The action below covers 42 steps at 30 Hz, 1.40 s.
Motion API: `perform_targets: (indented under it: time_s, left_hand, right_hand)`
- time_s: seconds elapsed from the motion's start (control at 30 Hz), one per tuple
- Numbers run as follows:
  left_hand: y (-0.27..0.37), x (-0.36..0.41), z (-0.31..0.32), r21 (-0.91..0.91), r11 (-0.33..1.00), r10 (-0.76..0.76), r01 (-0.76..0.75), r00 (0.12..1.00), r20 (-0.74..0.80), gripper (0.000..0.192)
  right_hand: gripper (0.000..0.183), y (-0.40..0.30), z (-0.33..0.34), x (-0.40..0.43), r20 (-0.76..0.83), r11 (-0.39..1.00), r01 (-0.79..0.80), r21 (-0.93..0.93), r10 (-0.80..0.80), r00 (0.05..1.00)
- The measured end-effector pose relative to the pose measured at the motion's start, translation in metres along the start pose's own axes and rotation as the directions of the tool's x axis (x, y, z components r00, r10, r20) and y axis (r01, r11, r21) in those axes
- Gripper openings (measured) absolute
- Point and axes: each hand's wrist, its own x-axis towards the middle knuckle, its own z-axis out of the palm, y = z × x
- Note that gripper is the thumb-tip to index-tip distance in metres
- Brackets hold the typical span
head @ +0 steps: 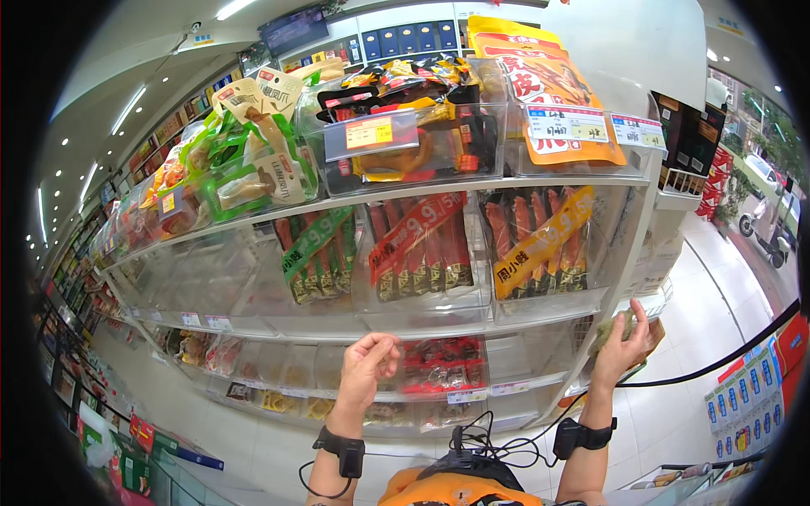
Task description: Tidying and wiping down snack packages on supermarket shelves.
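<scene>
My left hand (372,362) is raised in front of the lower shelves, its fingers curled in and nothing visible in them. On the right, my right hand (623,346) holds a crumpled greyish-green cloth (609,332) against the palm side, close to the rack's white end post (623,272). Before me, the middle shelf carries clear plastic bins with banded packs of snacks: a green-banded pack (316,253), a red-banded pack (421,246) and an orange-banded pack (541,243). Below and right of my left hand lie red packets (443,365).
Bagged snacks (266,145) and a large orange pouch (547,95) stand on the top shelf. Black cables (500,443) hang before my body, and a dark strap (715,360) crosses on the right. Stacked blue-and-white cartons (743,395) stand at far right.
</scene>
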Motion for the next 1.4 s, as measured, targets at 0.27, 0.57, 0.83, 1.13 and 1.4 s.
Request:
perform_targets:
  time_s: [0.27, 0.57, 0.83, 1.13, 1.4]
  left_hand:
    - [0.075, 0.021, 0.088, 0.166, 0.956, 0.189, -0.242, 0.941, 0.282, 0.018]
    - [0.110, 0.074, 0.178, -0.155, 0.971, 0.234, -0.181, 0.846, 0.479, 0.038]
    - [0.101, 0.090, 0.201, -0.169, 0.959, 0.279, -0.226, 0.847, 0.452, 0.077]
    - [0.109, 0.087, 0.204, -0.110, 0.977, 0.212, -0.182, 0.804, 0.556, 0.080]
    - [0.113, 0.088, 0.215, 0.017, 0.983, 0.145, -0.180, 0.840, 0.523, 0.055]
  right_hand:
    - [0.030, -0.040, 0.007, 0.010, 0.258, 0.820, -0.333, 0.465, 0.234, 0.937]
    - [0.060, -0.111, 0.030, 0.107, 0.314, 0.932, -0.081, 0.354, -0.037, 0.949]
    - [0.075, -0.063, 0.053, 0.164, 0.416, 0.969, -0.109, 0.223, 0.006, 0.909]
    - [0.083, -0.085, 0.057, 0.170, 0.567, 0.881, -0.394, 0.264, 0.189, 0.802]
    - [0.080, -0.068, 0.062, 0.196, 0.718, 0.888, -0.403, 0.222, 0.130, 0.684]
